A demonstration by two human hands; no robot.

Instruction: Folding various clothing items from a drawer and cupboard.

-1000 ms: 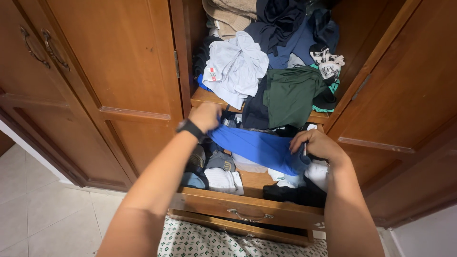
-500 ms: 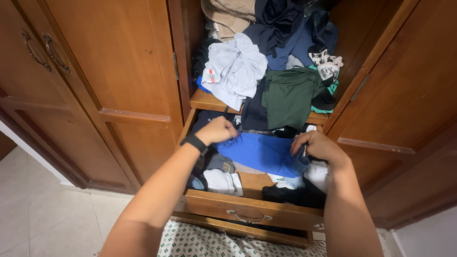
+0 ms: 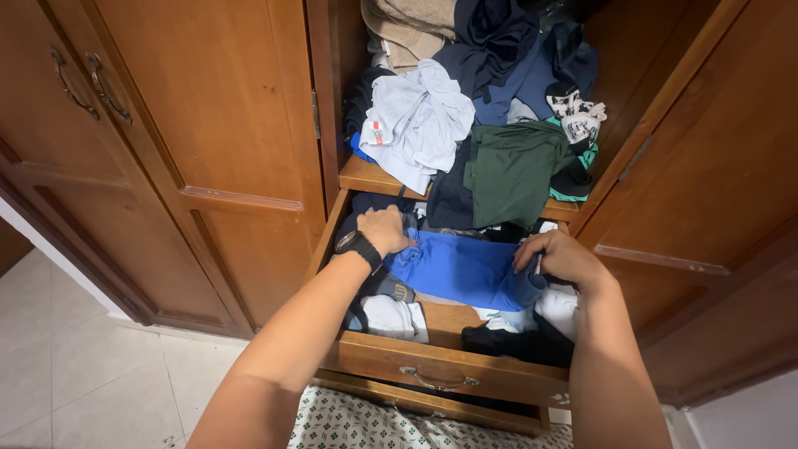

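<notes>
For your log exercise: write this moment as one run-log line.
left hand: grips blue garment | right hand: grips its other end | place: over open drawer | above: shelf with piled clothes

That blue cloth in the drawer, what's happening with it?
A person holds a folded bright blue cloth garment over the open wooden drawer of a wardrobe. The left hand grips its left end and the right hand its right end. Rumpled clothes, like a dark green shirt, spill from the wooden shelf above.
</notes>
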